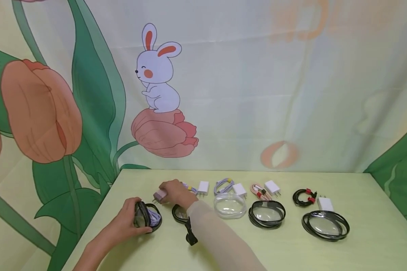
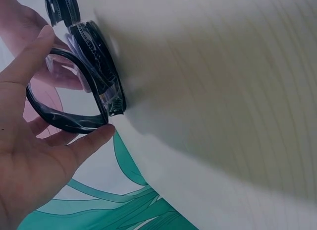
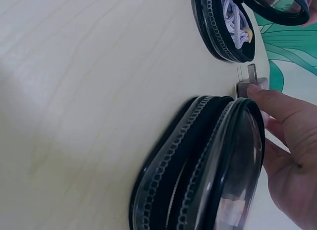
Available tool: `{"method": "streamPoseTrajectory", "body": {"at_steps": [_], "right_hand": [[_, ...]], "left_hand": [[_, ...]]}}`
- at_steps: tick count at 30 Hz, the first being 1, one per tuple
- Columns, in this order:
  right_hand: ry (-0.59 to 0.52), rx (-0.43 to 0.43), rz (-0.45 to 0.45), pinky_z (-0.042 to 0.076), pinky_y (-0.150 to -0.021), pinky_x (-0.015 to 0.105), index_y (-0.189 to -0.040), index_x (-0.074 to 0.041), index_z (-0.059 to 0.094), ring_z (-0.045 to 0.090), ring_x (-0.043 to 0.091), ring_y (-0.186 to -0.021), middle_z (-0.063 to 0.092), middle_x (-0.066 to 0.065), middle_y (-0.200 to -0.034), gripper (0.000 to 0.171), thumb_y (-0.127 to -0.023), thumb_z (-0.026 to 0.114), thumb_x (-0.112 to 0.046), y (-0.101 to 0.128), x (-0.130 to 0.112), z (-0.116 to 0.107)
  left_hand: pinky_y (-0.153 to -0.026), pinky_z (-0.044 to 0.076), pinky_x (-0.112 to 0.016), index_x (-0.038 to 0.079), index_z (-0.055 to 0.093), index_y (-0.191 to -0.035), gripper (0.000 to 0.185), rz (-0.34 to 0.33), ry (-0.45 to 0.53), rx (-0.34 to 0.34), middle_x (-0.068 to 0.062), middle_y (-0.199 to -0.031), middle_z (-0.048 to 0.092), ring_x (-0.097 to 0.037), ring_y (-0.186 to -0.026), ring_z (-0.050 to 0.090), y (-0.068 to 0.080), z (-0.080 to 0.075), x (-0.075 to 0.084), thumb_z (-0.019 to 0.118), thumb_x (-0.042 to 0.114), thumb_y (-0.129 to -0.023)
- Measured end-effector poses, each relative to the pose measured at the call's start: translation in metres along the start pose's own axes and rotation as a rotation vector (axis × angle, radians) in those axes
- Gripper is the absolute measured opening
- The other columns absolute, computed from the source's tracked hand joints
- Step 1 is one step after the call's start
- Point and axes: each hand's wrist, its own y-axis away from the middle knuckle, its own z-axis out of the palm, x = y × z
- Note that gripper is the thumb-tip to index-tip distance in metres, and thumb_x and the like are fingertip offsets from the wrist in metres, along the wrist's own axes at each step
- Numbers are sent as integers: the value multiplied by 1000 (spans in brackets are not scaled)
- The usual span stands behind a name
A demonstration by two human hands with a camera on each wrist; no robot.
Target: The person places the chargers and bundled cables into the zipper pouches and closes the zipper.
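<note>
**Left hand opens a round pouch, right hand holds a charger plug**

The left hand (image 1: pixel 127 222) holds up the clear lid of a round zip pouch (image 1: pixel 148 216) at the left end of the pale green worktop (image 1: pixel 359 248); its fingers (image 2: pixel 47 46) are curled around the black lid rim. Inside the pouch lies a coiled white cable (image 3: pixel 235 19). The right hand (image 1: pixel 174 192) is just behind the pouch and pinches a small white charger plug (image 1: pixel 160 195) between thumb and fingers. A second closed pouch (image 3: pixel 208 165) lies under the right wrist. More pouches, cables and plugs stand in a row to the right.
</note>
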Motion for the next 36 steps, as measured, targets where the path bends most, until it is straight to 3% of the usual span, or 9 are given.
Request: {"method": "streamPoseTrajectory", "body": {"at_steps": [7,13,21,31,36], "right_hand": [[-41,-11,30,50,-80,22,-143,-19,59,60,13,-101,68,1,-124,64,-85,85,-26,-1,-1,3],[-34,-23,-32,49,-95,23,-140,-17,63,60,16,-119,64,-1,-138,60,-85,85,-25,-1,1,9],[-50,41,-4,49,-85,21,-126,-20,74,62,12,-100,74,-4,-118,50,-79,90,-28,-6,2,7],[-190,48,81,50,-84,22,-119,-22,78,61,11,-103,75,-8,-114,45,-76,91,-29,-2,-2,-2],[-182,55,79,49,-82,22,-117,-24,79,60,11,-100,75,-9,-109,43,-76,91,-31,-1,-3,-6]], "left_hand": [[-101,45,-59,-10,32,-136,99,13,4,5,-32,-132,40,-46,-120,51,-1,2,-1,95,29,-70],[-99,46,-59,-9,32,-136,98,3,14,-17,-31,-131,40,-44,-118,52,-1,4,2,95,30,-71],[-98,48,-57,-7,32,-136,97,7,5,-16,-28,-130,41,-41,-117,53,-1,2,3,94,32,-72],[-99,47,-58,-8,31,-137,98,3,-9,-17,-30,-132,39,-43,-119,52,-3,0,2,94,31,-72],[-99,47,-59,-9,31,-137,99,0,-10,-17,-31,-132,39,-44,-120,51,-4,1,0,94,31,-72]]}}
